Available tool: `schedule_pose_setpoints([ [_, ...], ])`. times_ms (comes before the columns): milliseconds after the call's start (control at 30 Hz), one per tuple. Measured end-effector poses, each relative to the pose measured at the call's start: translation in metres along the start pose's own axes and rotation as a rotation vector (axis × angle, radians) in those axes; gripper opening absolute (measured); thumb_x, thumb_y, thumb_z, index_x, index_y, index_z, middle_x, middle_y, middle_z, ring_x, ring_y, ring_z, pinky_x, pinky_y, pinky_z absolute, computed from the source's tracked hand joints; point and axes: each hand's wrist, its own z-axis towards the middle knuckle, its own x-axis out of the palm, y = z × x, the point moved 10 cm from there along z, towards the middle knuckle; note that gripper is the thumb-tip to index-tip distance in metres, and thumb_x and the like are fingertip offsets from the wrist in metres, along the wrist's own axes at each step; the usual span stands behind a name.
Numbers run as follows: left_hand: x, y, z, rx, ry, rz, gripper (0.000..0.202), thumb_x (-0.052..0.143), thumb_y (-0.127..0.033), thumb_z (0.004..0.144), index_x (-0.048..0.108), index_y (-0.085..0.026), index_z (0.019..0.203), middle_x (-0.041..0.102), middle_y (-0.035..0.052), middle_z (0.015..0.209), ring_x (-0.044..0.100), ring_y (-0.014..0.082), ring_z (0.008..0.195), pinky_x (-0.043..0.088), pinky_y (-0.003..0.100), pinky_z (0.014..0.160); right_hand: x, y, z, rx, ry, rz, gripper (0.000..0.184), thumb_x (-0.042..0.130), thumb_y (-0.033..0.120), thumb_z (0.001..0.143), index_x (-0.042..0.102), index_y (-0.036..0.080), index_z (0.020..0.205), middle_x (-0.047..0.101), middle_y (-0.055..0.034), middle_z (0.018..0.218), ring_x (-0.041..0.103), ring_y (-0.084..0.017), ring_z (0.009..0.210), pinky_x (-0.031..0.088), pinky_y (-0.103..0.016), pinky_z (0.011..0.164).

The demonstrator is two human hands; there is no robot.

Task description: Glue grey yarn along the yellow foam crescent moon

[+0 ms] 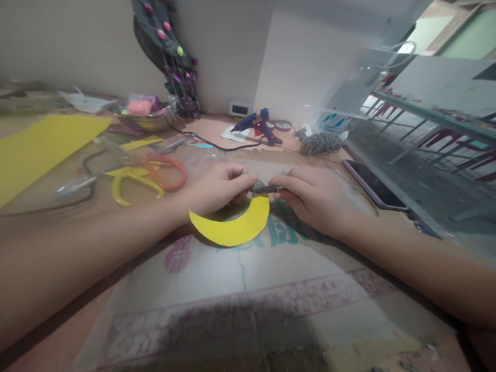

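Note:
A yellow paper crescent point(232, 231) hangs between my hands above the printed sheet, its open side towards the upper left. Dark grey yarn point(259, 189) covers its upper right tip. My left hand point(220, 186) is closed in a pinch at that wrapped tip, thumb and fingers against the yarn. From the tip, a grey strand runs to the right, and my right hand point(310, 194) pinches it between thumb and fingers. Part of the left fingertips is hidden behind the thumb.
Orange-and-yellow scissors point(170, 173) lie left beside yellow sheet material point(42, 147). At the back are a blue glue gun point(256, 123), a small clock point(240, 108) and a grey yarn bundle point(320, 143). A phone point(374, 185) lies near the right edge.

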Motion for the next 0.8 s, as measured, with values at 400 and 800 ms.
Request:
schedule_pose_setpoints([
  [400, 0.000, -0.003, -0.002, -0.027, -0.017, -0.084, 0.032, 0.052, -0.039, 0.090, 0.052, -0.019, 0.065, 0.054, -0.0013, 0.057, 0.047, 0.0090, 0.048, 0.036, 0.021, 0.045, 0.002, -0.010, -0.003, 0.061, 0.012, 0.107, 0.029, 0.043, 0.030, 0.100, 0.066, 0.014, 0.107, 0.064, -0.0076, 0.080, 0.055, -0.018, 0.071, 0.037, -0.030, 0.062],
  [800, 0.001, -0.003, -0.003, -0.033, -0.016, -0.066, 0.034, 0.051, -0.040, 0.090, 0.052, -0.019, 0.064, 0.052, -0.0014, 0.055, 0.046, 0.0091, 0.048, 0.036, 0.021, 0.047, 0.004, -0.006, -0.002, 0.035, 0.041, 0.073, 0.029, 0.042, 0.030, 0.100, 0.067, 0.016, 0.106, 0.065, -0.0075, 0.078, 0.056, -0.018, 0.069, 0.037, -0.030, 0.060],
])
